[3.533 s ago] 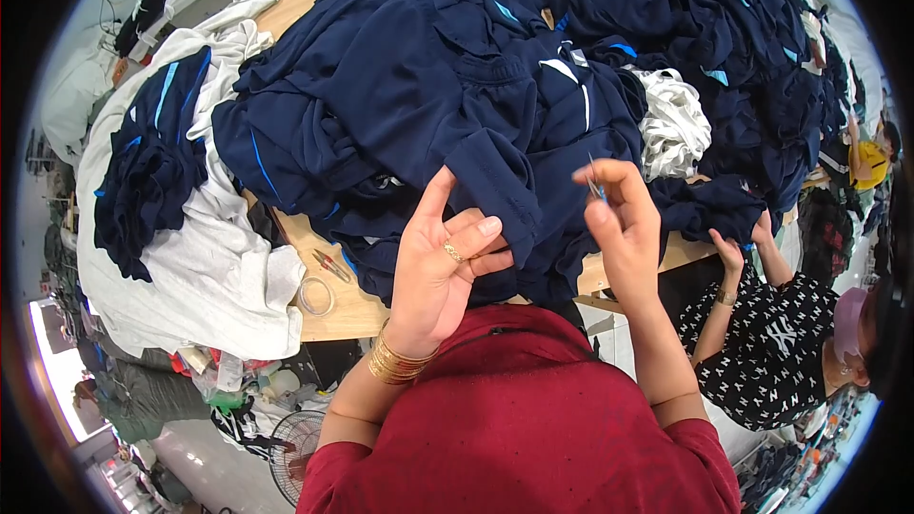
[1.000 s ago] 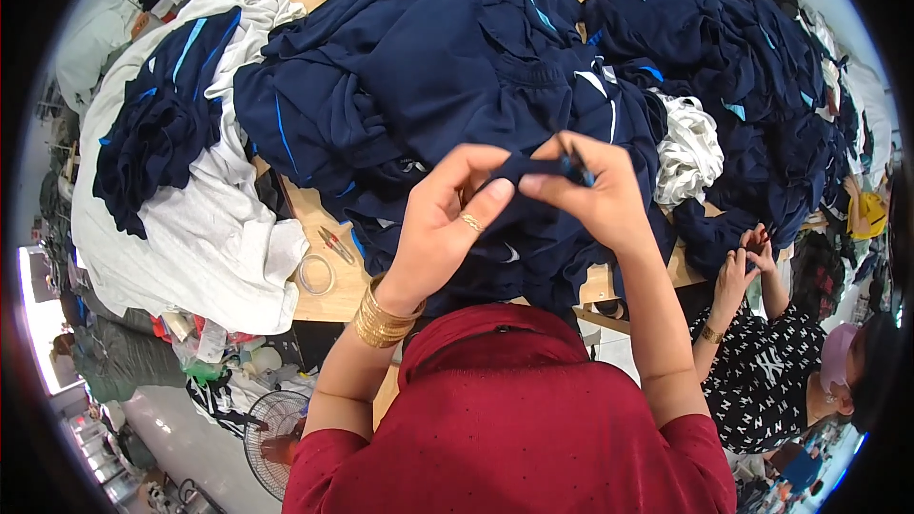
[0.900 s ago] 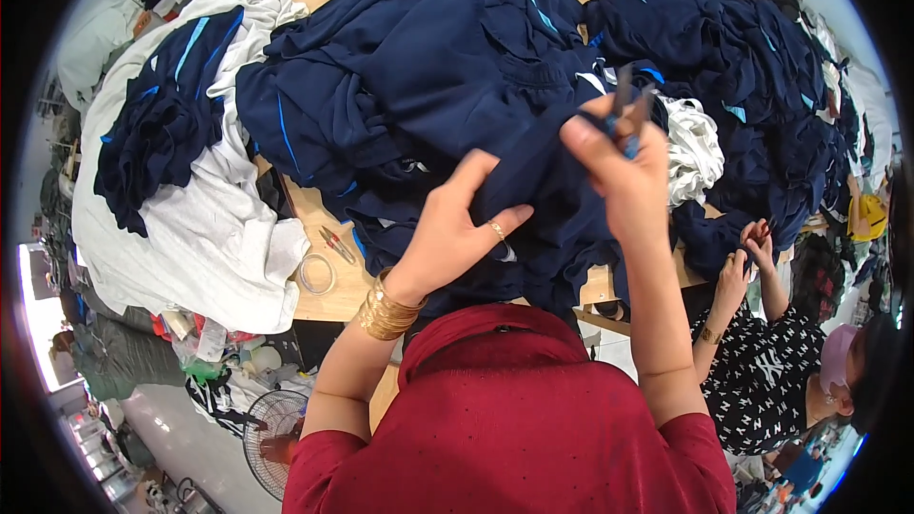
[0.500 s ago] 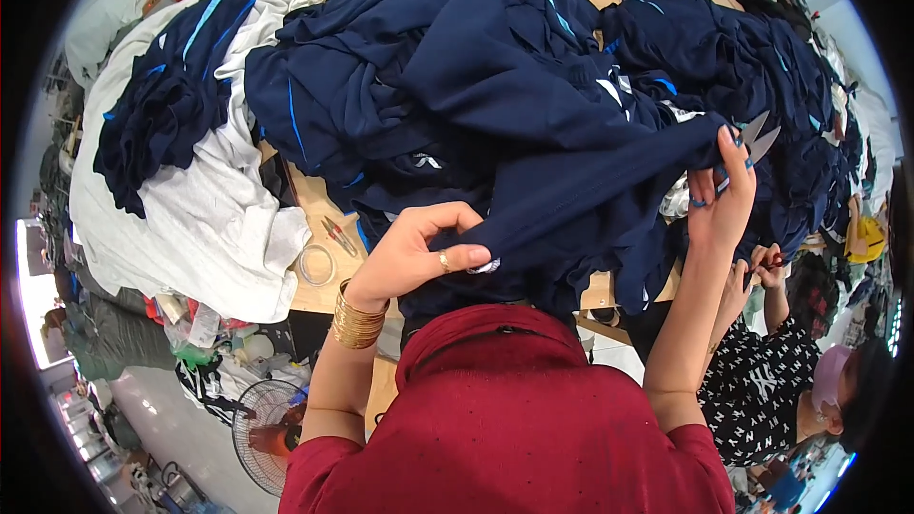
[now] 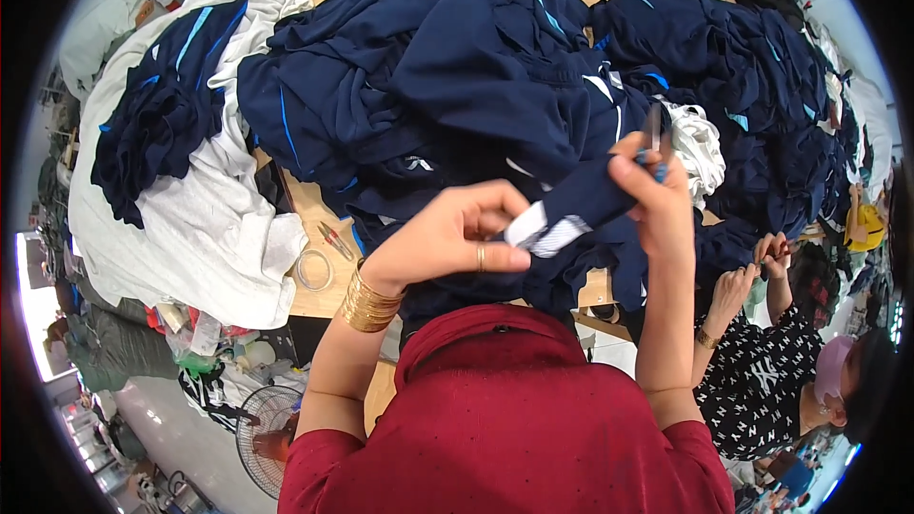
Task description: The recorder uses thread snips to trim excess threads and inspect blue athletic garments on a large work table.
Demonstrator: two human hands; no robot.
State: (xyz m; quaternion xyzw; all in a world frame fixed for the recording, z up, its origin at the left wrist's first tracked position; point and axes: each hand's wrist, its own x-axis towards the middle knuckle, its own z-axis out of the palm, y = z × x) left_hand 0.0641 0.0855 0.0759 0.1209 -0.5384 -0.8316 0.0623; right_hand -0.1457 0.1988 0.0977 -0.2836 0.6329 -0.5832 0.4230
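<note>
My left hand (image 5: 455,238), with a gold ring and gold bangles, pinches the white-labelled end of a navy garment (image 5: 571,205) close in front of my chest. My right hand (image 5: 655,200) grips the other end of the same stretched piece and also holds small blue-handled snips (image 5: 657,138) pointing up. The garment runs back into the big pile of navy clothes (image 5: 457,86) on the wooden table (image 5: 314,228).
White cloth with more navy pieces (image 5: 181,190) lies at the left. Small scissors (image 5: 335,240) and a tape ring (image 5: 314,269) sit on the table edge. A second navy heap (image 5: 743,67) fills the right. A person in a black patterned top (image 5: 762,381) works at the right. A fan (image 5: 267,424) stands below.
My right hand has come back in from the far right toward my left hand. The garment's white-labelled end is now turned up and held taut between both hands.
</note>
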